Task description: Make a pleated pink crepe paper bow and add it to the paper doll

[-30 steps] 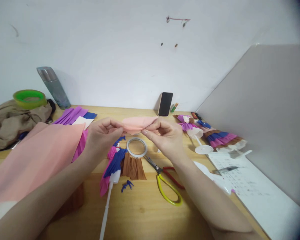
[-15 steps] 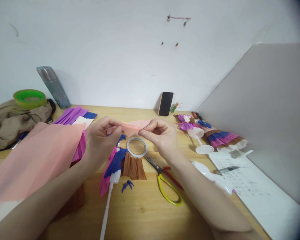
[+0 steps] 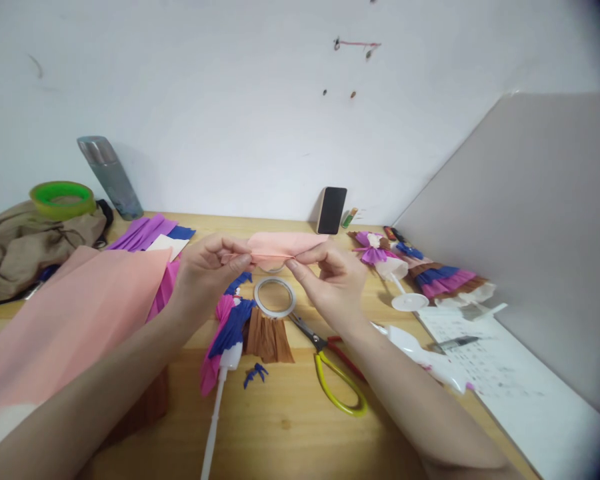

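One broad peach sheet (image 3: 75, 313) is laid well to the left of the tape ring (image 3: 257, 298), from which all places here are taken. Three stick figures in coloured frills are counted: a near one (image 3: 231, 327) just left of the ring, and two (image 3: 371, 250) (image 3: 445, 277) well apart to its right. One pair of scissors (image 3: 320, 344) is placed with its tips at the ring's lower right edge. Two hands are raised, the left hand (image 3: 207, 273) left of the ring, the right hand (image 3: 333, 277) right of it; on each, thumb and forefinger are pinched together on one peach strip (image 3: 285, 243), the other fingers curled. The strip, creased lengthwise, is held above and beyond the ring. It will probably be found light, limp and easily torn; it is best gripped gently near both ends of the crease. One brown pleated piece (image 3: 267, 340) is placed just nearer than the ring, one small blue scrap (image 3: 255, 375) nearer again.
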